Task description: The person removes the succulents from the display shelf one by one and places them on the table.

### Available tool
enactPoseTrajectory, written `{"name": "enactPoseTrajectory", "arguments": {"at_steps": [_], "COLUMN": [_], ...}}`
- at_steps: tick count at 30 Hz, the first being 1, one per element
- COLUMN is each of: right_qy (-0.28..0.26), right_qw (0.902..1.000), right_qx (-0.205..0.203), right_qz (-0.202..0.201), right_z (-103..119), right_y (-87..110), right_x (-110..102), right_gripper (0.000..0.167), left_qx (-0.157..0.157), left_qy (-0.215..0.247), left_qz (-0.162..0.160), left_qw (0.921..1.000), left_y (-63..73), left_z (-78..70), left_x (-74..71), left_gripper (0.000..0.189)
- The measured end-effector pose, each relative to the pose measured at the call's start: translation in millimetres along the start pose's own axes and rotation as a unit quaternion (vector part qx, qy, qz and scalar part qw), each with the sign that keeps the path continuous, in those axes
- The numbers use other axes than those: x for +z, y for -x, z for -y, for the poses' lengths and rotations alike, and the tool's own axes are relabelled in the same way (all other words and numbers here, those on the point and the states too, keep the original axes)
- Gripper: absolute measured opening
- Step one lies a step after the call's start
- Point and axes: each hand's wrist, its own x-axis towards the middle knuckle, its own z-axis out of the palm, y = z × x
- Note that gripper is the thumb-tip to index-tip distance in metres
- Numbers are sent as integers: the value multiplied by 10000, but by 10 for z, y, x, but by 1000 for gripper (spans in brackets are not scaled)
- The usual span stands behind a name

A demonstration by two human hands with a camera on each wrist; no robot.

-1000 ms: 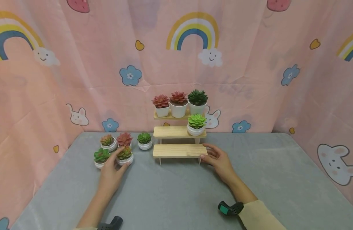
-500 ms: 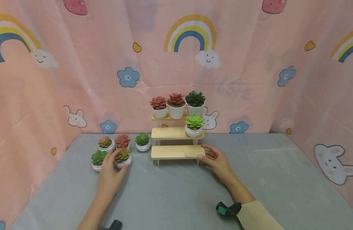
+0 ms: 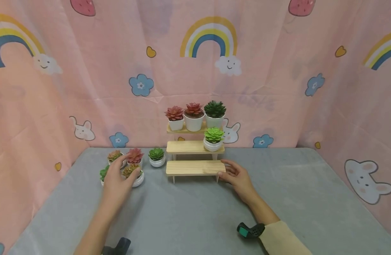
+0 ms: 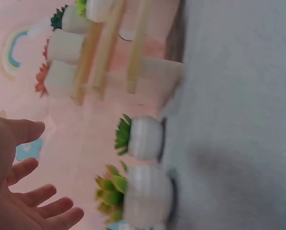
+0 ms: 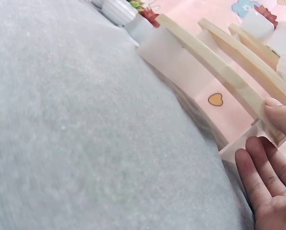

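Note:
In the head view my left hand [image 3: 115, 184] hovers over a cluster of small potted succulents at the left. Its fingers are spread and hold nothing, as the left wrist view confirms. Nearest to it is the yellow-green succulent [image 4: 147, 196] in a white ribbed pot, partly hidden by the fingers from above. A pink succulent [image 3: 135, 156] stands just behind. My right hand [image 3: 238, 179] grips the right end of the lowest step of a three-tier wooden plant stand [image 3: 193, 167]. In the right wrist view its thumb [image 5: 279, 112] lies on the board while the fingers curl beneath.
Two red succulents [image 3: 194, 117] and a dark green one [image 3: 215, 113] fill the top tier. A bright green succulent [image 3: 213, 138] sits at the right of the middle tier. A small green succulent [image 3: 156, 157] stands on the grey table [image 3: 182, 219] left of the stand.
My left hand has lifted off the yellow-green succulent and drawn slightly left, away from its pot. The right hand keeps its grip on the stand. The head view has shifted a little.

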Motion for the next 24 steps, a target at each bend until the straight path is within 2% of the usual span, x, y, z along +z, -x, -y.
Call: {"name": "enactPoseTrajectory", "arguments": {"at_steps": [5, 10, 14, 18, 24], "right_qy": [-19, -23, 52, 26, -38], "right_qw": [10000, 9999, 9999, 10000, 10000], "right_qx": [-40, -88, -91, -40, 5], "right_qz": [21, 42, 51, 39, 60], "right_z": [-1, 1, -11, -18, -4], "right_y": [-19, -17, -12, -12, -20], "right_x": [-1, 3, -4, -17, -22], "right_gripper": [58, 59, 59, 58, 59], "left_qx": [330, 645, 960, 1296, 1758], "left_qy": [227, 101, 22, 166, 616], "left_qz": [389, 673, 1016, 1364, 1604], "left_qw": [9984, 9956, 9902, 9820, 9693], "left_y": [-54, -127, -179, -234, -352], "left_z": [-221, -442, -598, -750, -944], "left_x": [-26, 11, 66, 174, 454], "left_gripper": [55, 50, 55, 61, 61]}}
